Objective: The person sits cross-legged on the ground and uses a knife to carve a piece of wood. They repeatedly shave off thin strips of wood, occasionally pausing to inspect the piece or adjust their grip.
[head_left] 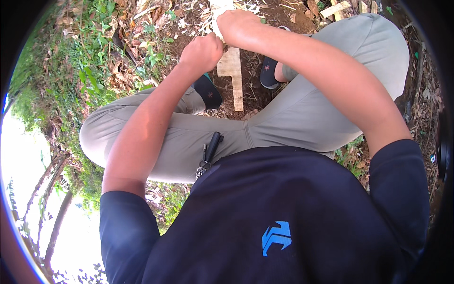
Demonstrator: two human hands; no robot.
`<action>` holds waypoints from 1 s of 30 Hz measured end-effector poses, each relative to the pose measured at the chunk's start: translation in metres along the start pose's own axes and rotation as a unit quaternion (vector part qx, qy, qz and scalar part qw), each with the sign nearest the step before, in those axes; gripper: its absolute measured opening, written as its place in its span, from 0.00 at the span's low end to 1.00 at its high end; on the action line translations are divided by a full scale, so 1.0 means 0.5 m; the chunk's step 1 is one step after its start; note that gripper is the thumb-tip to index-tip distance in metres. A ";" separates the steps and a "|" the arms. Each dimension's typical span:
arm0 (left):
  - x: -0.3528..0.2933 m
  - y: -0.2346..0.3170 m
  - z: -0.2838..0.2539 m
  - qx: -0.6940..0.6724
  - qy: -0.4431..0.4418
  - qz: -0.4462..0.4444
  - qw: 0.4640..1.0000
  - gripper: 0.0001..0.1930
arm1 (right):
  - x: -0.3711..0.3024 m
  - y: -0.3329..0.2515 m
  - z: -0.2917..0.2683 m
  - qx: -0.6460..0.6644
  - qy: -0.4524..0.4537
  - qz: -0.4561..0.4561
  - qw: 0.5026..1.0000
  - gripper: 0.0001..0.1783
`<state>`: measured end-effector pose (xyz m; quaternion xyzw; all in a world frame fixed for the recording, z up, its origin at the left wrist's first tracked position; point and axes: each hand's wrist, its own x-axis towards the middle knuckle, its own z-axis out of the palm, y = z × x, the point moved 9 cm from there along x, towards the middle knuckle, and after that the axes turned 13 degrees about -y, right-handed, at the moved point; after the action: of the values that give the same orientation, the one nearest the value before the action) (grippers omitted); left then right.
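A pale, flat wooden board [231, 71] with a stepped, notched near end lies on the ground between my feet and runs away under my hands to the top edge. My left hand [203, 52] is closed in a fist at the board's left side. Just beyond it and to the right, my right hand [236, 27] is closed too, over the board. Fingers and backs of the hands hide whatever is in either grip. Both forearms reach forward over my bent knees.
Pale wood shavings [196, 21] are scattered around the board's far part. Cut wood pieces [336, 9] lie at the upper right. My dark shoes [208, 92] flank the board. Green plants and dry leaves [125, 61] cover the ground to the left. Keys [201, 170] hang at my waist.
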<state>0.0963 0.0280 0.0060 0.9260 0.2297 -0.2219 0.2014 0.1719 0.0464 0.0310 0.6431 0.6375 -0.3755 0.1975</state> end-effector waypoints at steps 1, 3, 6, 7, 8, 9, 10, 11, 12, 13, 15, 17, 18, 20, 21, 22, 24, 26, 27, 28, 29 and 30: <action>-0.002 0.005 -0.017 -0.031 0.002 -0.010 0.999 0.12 | -0.001 0.003 0.003 0.001 0.017 -0.001 1.000 0.15; -0.011 0.008 -0.041 -0.093 0.007 -0.033 0.995 0.14 | -0.003 0.005 0.008 0.002 0.045 -0.006 0.999 0.14; 0.000 -0.023 -0.019 -0.145 0.008 -0.058 0.988 0.14 | -0.011 0.002 0.008 0.016 0.060 -0.018 0.998 0.13; 0.002 -0.036 -0.005 -0.186 -0.009 -0.072 0.980 0.23 | -0.014 0.004 0.002 0.032 0.055 -0.022 0.998 0.12; 0.000 -0.043 0.004 -0.189 -0.011 -0.081 0.979 0.24 | -0.018 0.003 0.000 0.048 0.050 -0.026 0.997 0.12; 0.003 -0.045 0.005 -0.190 -0.012 -0.087 0.978 0.24 | -0.019 0.002 -0.002 0.042 0.070 -0.028 0.996 0.11; 0.004 -0.046 0.007 -0.190 -0.013 -0.093 0.977 0.24 | -0.018 0.002 0.004 0.042 0.072 -0.028 0.996 0.11; 0.004 -0.041 0.008 -0.189 -0.013 -0.080 0.979 0.24 | -0.016 -0.001 0.009 0.043 0.074 -0.027 0.996 0.11; -0.001 -0.030 -0.001 -0.187 -0.013 -0.066 0.980 0.24 | -0.015 -0.004 0.011 0.044 0.076 -0.026 0.996 0.11; -0.003 -0.020 -0.008 -0.186 -0.013 -0.052 0.981 0.23 | -0.012 -0.004 0.015 0.039 0.072 -0.018 0.996 0.11; 0.000 -0.035 0.003 -0.200 -0.007 -0.079 0.976 0.24 | -0.004 -0.004 0.022 0.030 0.062 -0.003 0.998 0.12; 0.002 -0.052 0.016 -0.207 -0.003 -0.099 0.973 0.24 | 0.009 0.015 0.022 0.096 0.059 0.016 0.994 0.11; 0.006 -0.058 0.016 -0.205 -0.003 -0.103 0.973 0.24 | 0.020 0.028 0.023 0.128 0.058 0.025 0.990 0.10; 0.007 -0.062 0.022 -0.203 -0.004 -0.107 0.973 0.24 | 0.027 0.024 0.031 0.116 0.093 0.018 0.989 0.11; 0.010 -0.062 0.028 -0.203 -0.007 -0.106 0.973 0.23 | 0.037 0.021 0.035 0.112 0.100 0.015 0.989 0.11; 0.014 -0.054 0.025 -0.198 -0.008 -0.102 0.975 0.22 | 0.043 0.025 0.041 0.111 0.111 0.015 0.988 0.11; 0.024 -0.038 0.008 -0.171 0.012 -0.055 0.984 0.20 | 0.088 0.037 0.054 0.123 0.117 0.049 0.984 0.12; 0.026 -0.039 0.011 -0.138 0.015 -0.020 0.990 0.20 | 0.101 0.032 0.056 0.128 0.127 0.052 0.982 0.13; 0.029 -0.048 0.023 -0.118 0.008 -0.009 0.993 0.20 | 0.099 0.021 0.049 0.127 0.137 0.038 0.982 0.13; 0.034 -0.066 0.035 -0.094 0.006 0.001 0.996 0.20 | 0.093 0.006 0.035 0.125 0.151 0.022 0.980 0.13; 0.038 -0.100 0.065 -0.126 -0.003 -0.038 0.991 0.20 | 0.086 -0.009 0.027 0.117 0.153 0.018 0.981 0.13; 0.047 -0.090 0.056 -0.143 -0.018 -0.054 0.988 0.19 | 0.080 0.008 0.028 0.113 0.154 0.031 0.981 0.13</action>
<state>0.0828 0.0591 -0.0411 0.8696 0.3047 -0.2142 0.3241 0.1689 0.0626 -0.0081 0.7309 0.5938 -0.3349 0.0344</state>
